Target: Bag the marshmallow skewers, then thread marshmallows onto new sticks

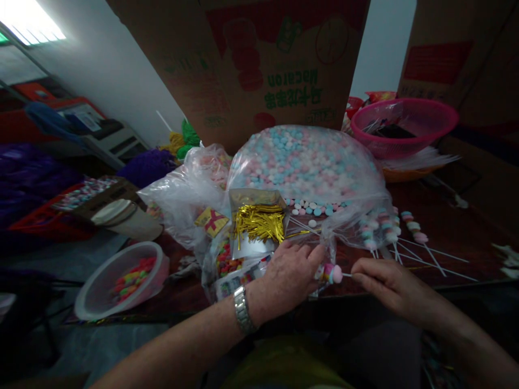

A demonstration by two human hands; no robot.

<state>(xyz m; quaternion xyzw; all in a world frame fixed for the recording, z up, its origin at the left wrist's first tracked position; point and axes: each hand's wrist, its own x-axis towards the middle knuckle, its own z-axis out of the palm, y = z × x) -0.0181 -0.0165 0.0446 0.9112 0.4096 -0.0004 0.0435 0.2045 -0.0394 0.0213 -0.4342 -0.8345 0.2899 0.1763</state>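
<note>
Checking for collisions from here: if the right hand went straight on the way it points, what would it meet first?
The right hand would probably meet the pink candy at the end of the white stick it pinches. Just beyond lies the left hand, though depth is hard to judge from this view.

far: upright cardboard carton (259, 54)
far right: pink plastic basket (405, 146)
near left: clear plastic tub (93, 300) of coloured sweets (133, 278)
left: purple cloth (36, 183), probably; too dim to tell

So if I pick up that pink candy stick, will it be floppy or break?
The thin white stick looks a bit bendy, so it may wobble and could snap if pushed hard. The pink candy is probably light for its size. Laid down, its round shape might make it roll.
</note>
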